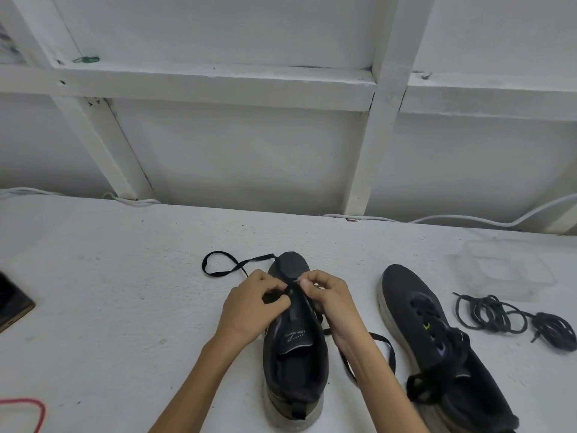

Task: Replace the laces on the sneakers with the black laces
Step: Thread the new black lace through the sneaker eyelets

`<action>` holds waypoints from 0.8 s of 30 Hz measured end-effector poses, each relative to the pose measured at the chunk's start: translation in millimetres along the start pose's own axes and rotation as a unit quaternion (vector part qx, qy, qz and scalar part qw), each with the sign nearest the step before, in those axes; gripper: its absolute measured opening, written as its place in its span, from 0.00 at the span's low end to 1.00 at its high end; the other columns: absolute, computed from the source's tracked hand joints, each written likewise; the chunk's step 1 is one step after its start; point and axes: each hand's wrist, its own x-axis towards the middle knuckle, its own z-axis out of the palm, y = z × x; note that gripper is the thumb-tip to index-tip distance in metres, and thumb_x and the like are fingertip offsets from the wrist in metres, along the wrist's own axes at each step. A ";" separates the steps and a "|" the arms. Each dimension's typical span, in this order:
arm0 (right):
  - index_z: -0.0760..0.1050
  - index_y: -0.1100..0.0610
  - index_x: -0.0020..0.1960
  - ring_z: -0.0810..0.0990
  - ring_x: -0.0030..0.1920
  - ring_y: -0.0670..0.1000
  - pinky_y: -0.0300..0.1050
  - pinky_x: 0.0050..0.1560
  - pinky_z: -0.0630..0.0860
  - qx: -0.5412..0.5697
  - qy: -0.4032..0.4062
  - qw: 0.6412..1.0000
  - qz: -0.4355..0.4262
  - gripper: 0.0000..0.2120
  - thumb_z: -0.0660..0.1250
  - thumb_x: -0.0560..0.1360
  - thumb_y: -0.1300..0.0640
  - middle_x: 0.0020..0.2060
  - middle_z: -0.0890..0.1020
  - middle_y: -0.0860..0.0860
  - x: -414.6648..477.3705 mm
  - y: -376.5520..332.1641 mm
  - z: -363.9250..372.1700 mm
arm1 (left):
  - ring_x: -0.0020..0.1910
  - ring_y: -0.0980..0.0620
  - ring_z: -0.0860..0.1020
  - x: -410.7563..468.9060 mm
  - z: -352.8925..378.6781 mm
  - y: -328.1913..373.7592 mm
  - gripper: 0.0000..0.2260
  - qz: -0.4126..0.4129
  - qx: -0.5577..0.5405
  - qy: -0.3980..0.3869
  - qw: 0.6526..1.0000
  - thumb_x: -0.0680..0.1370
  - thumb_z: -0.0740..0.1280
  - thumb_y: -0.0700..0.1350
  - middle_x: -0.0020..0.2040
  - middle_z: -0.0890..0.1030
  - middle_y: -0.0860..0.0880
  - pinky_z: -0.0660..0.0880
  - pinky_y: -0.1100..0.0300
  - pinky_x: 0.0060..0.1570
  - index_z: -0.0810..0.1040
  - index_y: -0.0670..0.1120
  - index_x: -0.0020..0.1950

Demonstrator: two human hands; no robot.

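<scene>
Fingers [272,284] of left hand [253,303] and right hand [327,295] pinch black lace [256,260] atop sneaker [296,364].

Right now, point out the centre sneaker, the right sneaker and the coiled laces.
centre sneaker [292,335]: head view, tongue.
right sneaker [406,289]: head view, toe.
coiled laces [557,334]: head view, right clump.

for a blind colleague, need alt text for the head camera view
Seen from above, a person's left hand and right hand pinch a black lace at the front eyelets of a dark sneaker on a white table. To its right lies a second sneaker laced in black, beside a loose tangle of dark laces.
</scene>
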 end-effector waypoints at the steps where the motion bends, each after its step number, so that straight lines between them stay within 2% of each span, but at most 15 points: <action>1: 0.81 0.60 0.44 0.73 0.28 0.42 0.32 0.30 0.69 -0.012 -0.003 1.000 -0.014 0.05 0.67 0.76 0.66 0.31 0.80 0.48 -0.7 -1.0 -0.6 | 0.49 0.61 0.76 -0.3 4.3 -2.8 0.03 0.008 -0.003 0.017 1.000 0.74 0.70 0.55 0.49 0.75 0.60 0.71 0.64 0.47 0.81 0.59 0.46; 4: 0.83 0.58 0.45 0.75 0.33 0.47 0.35 0.37 0.74 -0.068 0.005 0.995 -0.072 0.05 0.73 0.72 0.66 0.34 0.81 0.47 0.5 -3.6 -6.6 | 0.50 0.60 0.76 -4.0 17.0 -10.3 0.04 0.030 -0.074 0.068 0.994 0.77 0.70 0.50 0.48 0.75 0.57 0.70 0.66 0.47 0.84 0.52 0.47; 7: 0.84 0.56 0.44 0.74 0.31 0.47 0.36 0.35 0.73 -0.151 0.010 0.982 -0.117 0.05 0.75 0.70 0.65 0.34 0.81 0.49 3.9 -8.0 -9.7 | 0.52 0.60 0.76 -8.8 24.8 -10.1 0.04 0.044 -0.133 0.095 0.986 0.78 0.69 0.47 0.48 0.77 0.56 0.70 0.68 0.51 0.84 0.53 0.49; 13: 0.85 0.55 0.44 0.77 0.32 0.41 0.37 0.37 0.75 -0.210 -0.034 0.966 -0.147 0.07 0.76 0.69 0.64 0.33 0.82 0.49 9.5 -14.0 -8.3 | 0.50 0.57 0.78 -7.5 29.8 -6.6 0.07 0.014 -0.206 0.133 0.969 0.79 0.66 0.50 0.45 0.80 0.60 0.75 0.58 0.51 0.83 0.56 0.44; 16: 0.85 0.56 0.46 0.77 0.34 0.44 0.37 0.38 0.75 -0.180 -0.039 0.972 -0.142 0.08 0.75 0.69 0.65 0.34 0.81 0.51 10.7 -15.4 -9.8 | 0.51 0.59 0.76 -6.8 31.1 -7.0 0.06 0.050 -0.143 0.144 0.978 0.79 0.66 0.52 0.44 0.80 0.61 0.73 0.60 0.51 0.82 0.56 0.45; 19: 0.85 0.57 0.48 0.76 0.33 0.44 0.36 0.37 0.75 -0.172 -0.045 0.974 -0.140 0.08 0.75 0.70 0.66 0.36 0.82 0.54 11.5 -17.1 -9.8 | 0.53 0.59 0.73 -6.3 34.3 -10.1 0.13 0.084 -0.088 0.149 0.981 0.77 0.62 0.61 0.47 0.78 0.61 0.72 0.56 0.54 0.83 0.56 0.47; 21: 0.84 0.59 0.51 0.75 0.30 0.43 0.34 0.35 0.73 -0.160 -0.051 0.978 -0.120 0.09 0.74 0.71 0.66 0.34 0.81 0.52 11.9 -18.6 -9.0 | 0.53 0.58 0.73 -6.6 34.6 -11.5 0.14 0.108 -0.071 0.159 0.979 0.76 0.60 0.61 0.48 0.77 0.62 0.72 0.53 0.54 0.83 0.57 0.49; 24: 0.83 0.60 0.53 0.74 0.29 0.43 0.34 0.31 0.69 -0.148 -0.066 0.984 -0.080 0.10 0.74 0.72 0.65 0.32 0.80 0.50 12.4 -20.9 -8.7 | 0.52 0.59 0.72 -7.8 33.8 -12.6 0.13 0.130 -0.063 0.158 0.977 0.76 0.61 0.59 0.47 0.76 0.64 0.72 0.54 0.54 0.83 0.58 0.51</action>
